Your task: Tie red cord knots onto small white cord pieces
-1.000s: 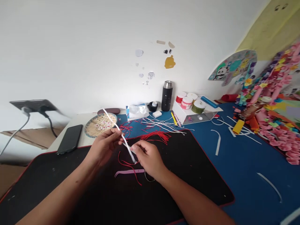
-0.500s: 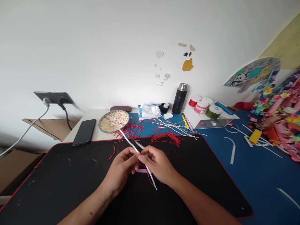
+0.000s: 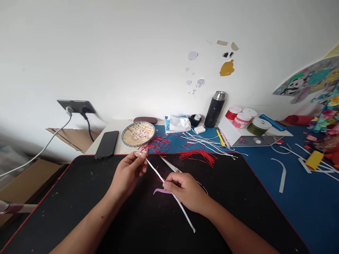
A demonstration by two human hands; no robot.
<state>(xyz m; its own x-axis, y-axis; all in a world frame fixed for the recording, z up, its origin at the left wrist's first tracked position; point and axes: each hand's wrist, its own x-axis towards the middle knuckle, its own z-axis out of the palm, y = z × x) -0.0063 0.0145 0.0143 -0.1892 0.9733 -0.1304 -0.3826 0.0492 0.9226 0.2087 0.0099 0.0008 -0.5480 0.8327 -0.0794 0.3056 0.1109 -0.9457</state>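
The left hand (image 3: 133, 168) pinches the white cord (image 3: 155, 170) near its upper end, thumb against forefinger, while the right hand (image 3: 185, 191) holds it partway down between thumb and curled forefinger. Both pinches look narrow, and neither palm wraps round it. To my eye, handling like this goes best with a light touch: enough pressure to stop the cord slipping, not so much that it creases under the thumbs. I'd keep the stretch between the hands straight but barely tensioned, and shift a grip by sliding rather than tugging. The free lower part deserves watching too, since it could snag on the purple tweezers (image 3: 162, 191) or the scissors (image 3: 170, 164), both partly hidden by the right hand. That bare blade, I think, is the thing to keep knuckles clear of.

The cord itself slants over the black mat (image 3: 132, 222), from the left hand through the right hand's pinch and on toward the near side; whether its tip touches down I cannot tell. It is plain white and slim, nearly straight between the hands, its loose end finishing in a blunt, slightly crooked tip. It looks thicker than the white cords (image 3: 210, 142) lying on the blue tabletop (image 3: 304, 215), though its material is unclear from here
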